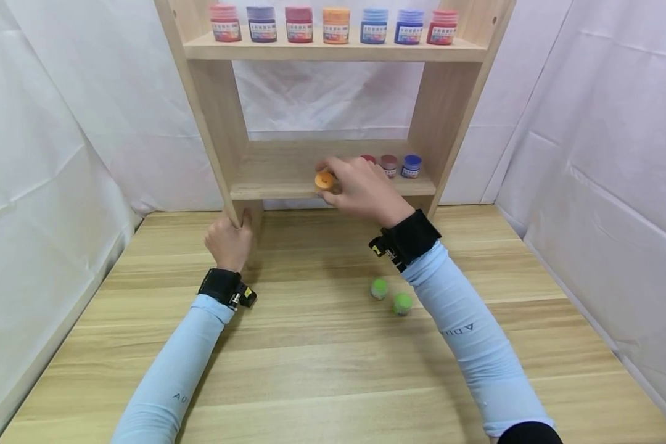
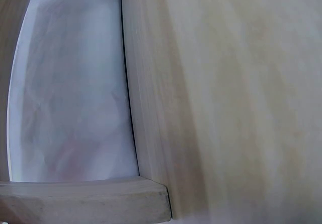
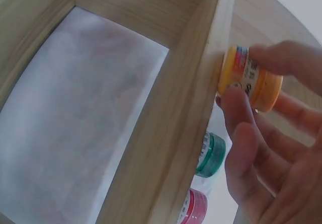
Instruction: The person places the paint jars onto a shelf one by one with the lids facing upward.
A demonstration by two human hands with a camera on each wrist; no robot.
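My right hand pinches a small orange paint jar at the front edge of the lower shelf board. In the right wrist view the jar lies between thumb and fingers, its base against the wood. A green jar and a red jar stand beside it on that board; the green one is hidden behind my hand in the head view. My left hand grips the lower front edge of the wooden rack's left side panel.
A dark red jar and a blue jar stand at the lower shelf's right end. Several paint jars line the upper shelf. Two green-lidded jars are on the table near my right forearm. White cloth surrounds the table.
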